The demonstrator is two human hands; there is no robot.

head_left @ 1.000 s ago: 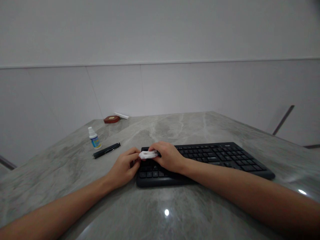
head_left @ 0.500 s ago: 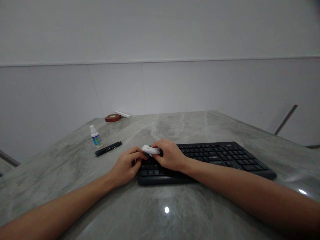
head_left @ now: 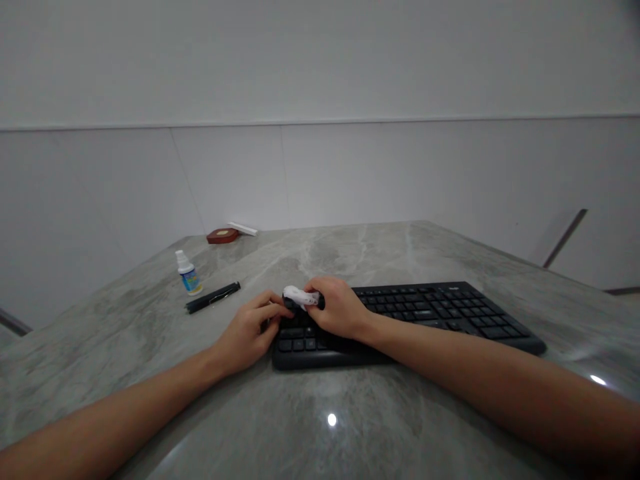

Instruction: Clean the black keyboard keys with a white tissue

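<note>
A black keyboard (head_left: 425, 308) lies on the grey marbled table, its left end under both hands. My right hand (head_left: 337, 308) is closed on a crumpled white cloth or tissue (head_left: 301, 297) at the keyboard's upper left. Something dark shows between its fingers and the cloth. Beside it, my left hand (head_left: 254, 328) rests at the keyboard's left edge, fingers curled and fingertips touching the keys near the white cloth. Whether the left fingertips pinch anything is too small to tell.
Left of the hands lie a black pen-like object (head_left: 213, 298) and an upright white spray bottle (head_left: 189, 275) with a blue label. Farther back are a reddish-brown case (head_left: 223, 236) and a white flat item (head_left: 243, 229), near the wall.
The whole view has shifted slightly, so everything sits a little farther left. The white cloth in my right hand has changed shape a little; both hands stay at the keyboard's left end.
</note>
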